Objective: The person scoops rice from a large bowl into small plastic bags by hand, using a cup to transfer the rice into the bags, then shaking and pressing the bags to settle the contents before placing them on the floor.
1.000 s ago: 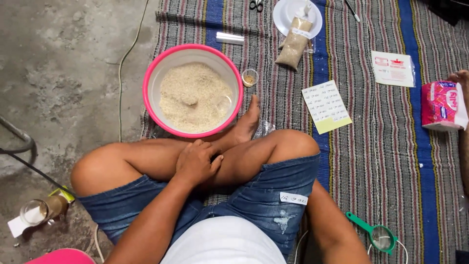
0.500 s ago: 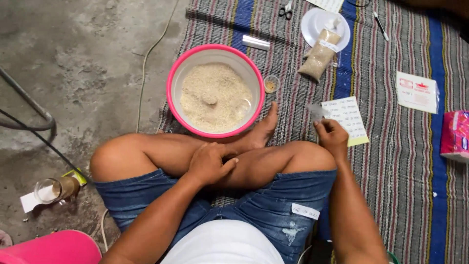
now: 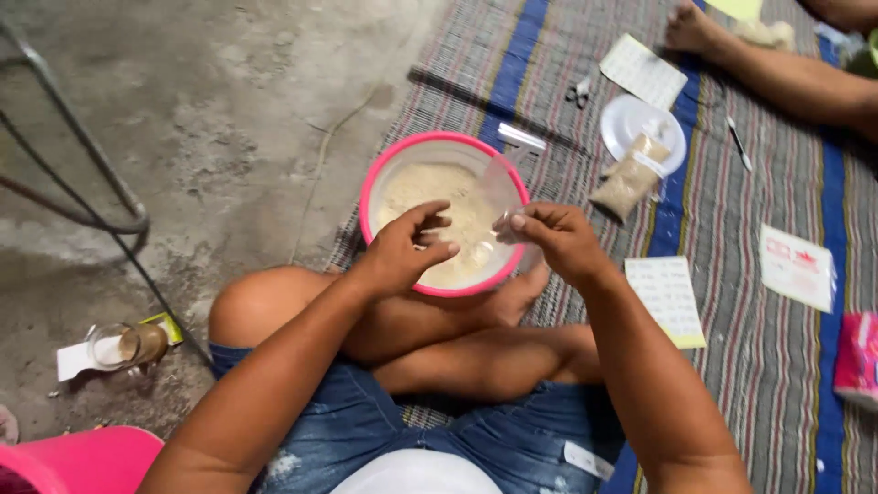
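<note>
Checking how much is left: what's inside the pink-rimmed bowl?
The pink-rimmed bowl holds pale grainy meal across its bottom. The left hand, the right hand and a clear plastic bag cover its near half, so anything lying there is hidden.

Both hands, left hand and right hand, now raised over pink bowl, clear bag between.

1. Bowl on the left edge of the mat, just beyond the crossed legs; grain inside.
2. Both hands over the bowl: left hand left, right hand right, clear bag between.
3. Plate far right of the bowl, filled bag across its near rim.
4. Scissors left of the plate.
5. Paper card right of the right hand.
6. Glass on the floor, near left.
</note>
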